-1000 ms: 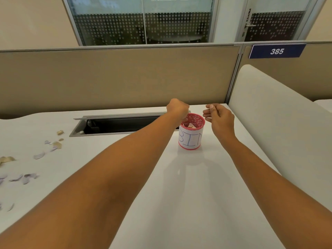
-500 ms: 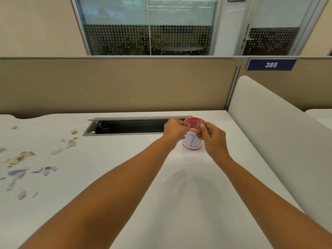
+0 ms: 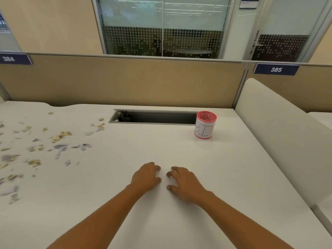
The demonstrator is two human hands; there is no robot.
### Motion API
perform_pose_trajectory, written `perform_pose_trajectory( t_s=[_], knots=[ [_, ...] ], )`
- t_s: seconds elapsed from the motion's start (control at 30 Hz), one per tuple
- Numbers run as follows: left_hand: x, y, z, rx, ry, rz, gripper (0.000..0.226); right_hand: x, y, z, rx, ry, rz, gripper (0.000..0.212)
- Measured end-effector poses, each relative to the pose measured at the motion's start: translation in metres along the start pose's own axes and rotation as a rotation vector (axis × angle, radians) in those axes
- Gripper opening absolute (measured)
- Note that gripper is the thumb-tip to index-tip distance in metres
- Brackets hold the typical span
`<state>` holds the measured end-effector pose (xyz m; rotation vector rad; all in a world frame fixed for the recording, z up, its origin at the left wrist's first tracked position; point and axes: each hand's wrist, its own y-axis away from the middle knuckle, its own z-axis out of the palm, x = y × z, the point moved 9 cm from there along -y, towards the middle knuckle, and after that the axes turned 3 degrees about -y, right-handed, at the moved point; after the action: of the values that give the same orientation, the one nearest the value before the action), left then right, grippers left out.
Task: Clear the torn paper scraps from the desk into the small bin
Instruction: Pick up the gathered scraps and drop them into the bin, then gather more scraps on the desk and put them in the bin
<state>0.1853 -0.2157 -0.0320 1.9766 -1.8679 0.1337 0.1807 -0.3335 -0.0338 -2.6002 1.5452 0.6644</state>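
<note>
Now both hands, left [image 3: 145, 177] and right [image 3: 185, 184], empty, fingers loosely spread near table [image 3: 179, 151] middle; scraps [image 3: 59, 139] far left, bin [image 3: 205, 127] far right.

Office: numbered cubicle partition [image 3: 125, 81], desk [image 3: 179, 150], glass-walled room [image 3: 161, 27].

A long grey recessed cable tray [image 3: 158, 118] sits open at the back. Behind it stands a tan fabric partition [image 3: 125, 81], carrying a dark blue "385" number plate [image 3: 276, 69] at right.
</note>
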Motion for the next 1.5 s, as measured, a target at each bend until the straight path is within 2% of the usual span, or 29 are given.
perform_pose_trajectory(
  t_s=[0.13, 0.37, 0.6, 0.7, 0.83, 0.93, 1.07, 1.27, 1.37, 1.5],
  knots=[
    [-0.027, 0.033, 0.003, 0.021, -0.064, -0.003, 0.054, -0.031, 0.01, 0.021, -0.006, 0.025, 0.038, 0.053],
    [-0.099, 0.088, -0.017, 0.037, -0.18, -0.025, 0.052, -0.114, 0.014, 0.062, -0.005, 0.043, -0.05, 0.052],
    [-0.185, 0.144, -0.035, 0.107, -0.199, -0.038, 0.05, -0.214, 0.011, 0.11, 0.004, -0.082, -0.149, 0.053],
    [-0.227, 0.171, -0.05, 0.193, -0.19, -0.051, 0.049, -0.257, 0.01, 0.129, 0.003, -0.154, -0.191, 0.054],
    [-0.306, 0.212, -0.069, 0.305, -0.03, -0.197, 0.051, -0.309, 0.009, 0.152, -0.039, -0.178, -0.251, 0.057],
    [-0.362, 0.245, -0.088, 0.438, -0.044, -0.361, 0.058, -0.347, 0.007, 0.165, -0.079, -0.199, -0.284, 0.063],
    [-0.408, 0.269, -0.089, 0.437, 0.061, -0.494, 0.068, -0.396, 0.008, 0.185, -0.138, -0.139, -0.375, 0.072],
    [-0.417, 0.266, -0.078, 0.381, 0.251, -0.391, 0.064, -0.437, -0.007, 0.203, -0.12, -0.042, -0.391, 0.07],
    [-0.415, 0.257, -0.077, 0.339, 0.223, -0.342, 0.059, -0.445, -0.02, 0.207, -0.114, 0.008, -0.378, 0.066],
    [-0.409, 0.239, -0.079, 0.269, 0.14, -0.253, 0.059, -0.456, -0.024, 0.209, -0.144, 0.099, -0.49, 0.056]
  ],
)
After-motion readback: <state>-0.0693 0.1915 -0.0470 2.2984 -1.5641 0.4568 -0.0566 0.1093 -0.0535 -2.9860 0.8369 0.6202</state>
